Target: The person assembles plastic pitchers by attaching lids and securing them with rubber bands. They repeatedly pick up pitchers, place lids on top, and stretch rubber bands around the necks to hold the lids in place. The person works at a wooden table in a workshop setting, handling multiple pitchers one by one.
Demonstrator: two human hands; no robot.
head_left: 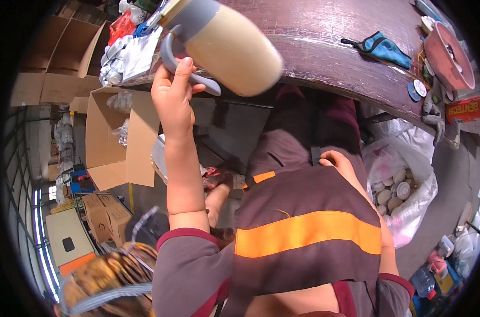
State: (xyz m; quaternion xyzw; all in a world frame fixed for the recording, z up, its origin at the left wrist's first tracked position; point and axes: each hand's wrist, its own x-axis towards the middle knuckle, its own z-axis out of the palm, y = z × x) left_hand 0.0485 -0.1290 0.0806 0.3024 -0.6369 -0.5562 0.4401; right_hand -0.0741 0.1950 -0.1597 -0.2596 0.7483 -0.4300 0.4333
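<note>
Dark wooden tabletop (pixel 324 21) extends rightward beyond the fingers of the left hand (pixel 174 100); an open cardboard box (pixel 142 134) stands below and left of them. These fingers are curled round the lower part of a grey handle (pixel 168 52). The cream jug (pixel 237 53) is tilted, its body just right of the fingers. Whether the right hand (pixel 339 161), at the lap, grips anything cannot be told. Sound handling calls for a firm handle grip, the jug's base kept from knocking the table edge, and the free palm ready beneath.

The top edge crops the cream jug (pixel 232 50), slightly blurred
</note>
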